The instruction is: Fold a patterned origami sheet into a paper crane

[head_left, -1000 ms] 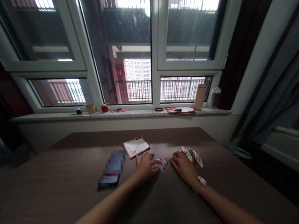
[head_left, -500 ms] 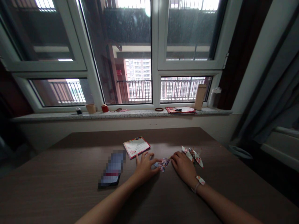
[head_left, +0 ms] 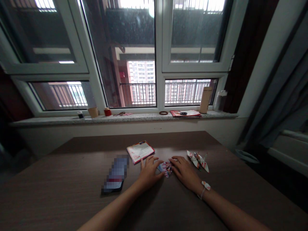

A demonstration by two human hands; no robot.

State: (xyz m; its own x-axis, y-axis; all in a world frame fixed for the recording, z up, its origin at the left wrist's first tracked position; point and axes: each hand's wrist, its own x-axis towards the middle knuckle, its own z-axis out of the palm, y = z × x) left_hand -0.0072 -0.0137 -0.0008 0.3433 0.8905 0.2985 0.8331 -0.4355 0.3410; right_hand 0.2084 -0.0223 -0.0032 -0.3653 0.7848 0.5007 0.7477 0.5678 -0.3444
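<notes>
A small folded piece of patterned paper (head_left: 165, 168) lies on the brown table (head_left: 72, 192) between my two hands. My left hand (head_left: 148, 173) rests flat beside it, fingers spread, thumb and forefinger touching its left edge. My right hand (head_left: 184, 171) presses its fingertips onto the paper's right edge, fingers stretched out. A finished folded paper figure (head_left: 199, 161) in white, red and green lies just right of my right hand. A bracelet is on my right wrist.
A red-edged printed card (head_left: 140, 151) lies beyond my left hand, and a dark phone-like object (head_left: 115, 175) to its left. The window sill (head_left: 120, 118) carries small cups, scissors, a ring, papers and a tall tumbler (head_left: 206, 99). A curtain (head_left: 284, 96) hangs at the right.
My right hand has slid left, closing in on the folded paper, which now looks more bunched up between both hands. The left hand has barely moved.
</notes>
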